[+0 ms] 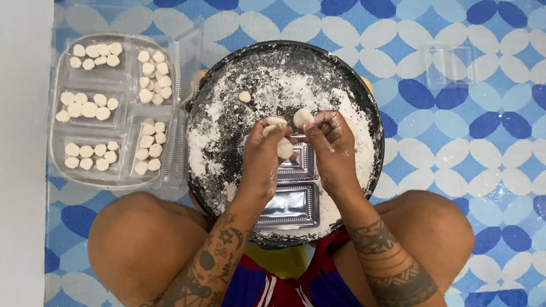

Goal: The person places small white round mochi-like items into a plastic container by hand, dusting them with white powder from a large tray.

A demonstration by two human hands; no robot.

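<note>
Over the big round black tray [364, 96], dusted thick with white flour, both hands are busy with small pale dough balls; the left hand [263, 153] is curled with fingers pinched around a couple of pieces, one at its fingertips [277, 121] and another lower down [285, 149]; the right hand [333, 145] is closed in a pinch on one more ball [302, 117] held up beside it; the hands are nearly touching.

Right under them, lying in the flour, is a clear plastic compartment tray [293, 206] and its sections look empty so far; a single loose dough ball [244, 96] sits further back on the flour.

Progress-wise, I'd say roughly one pack is done; the clear plastic container [60, 85] off to the left on the blue-and-white patterned floor mat [483, 148] already has all five compartments filled with rows of the same little balls; the second one hasn't got anything in it yet, so that's still to go; another empty clear lid or tray [448, 65] lies on the mat top right.
</note>
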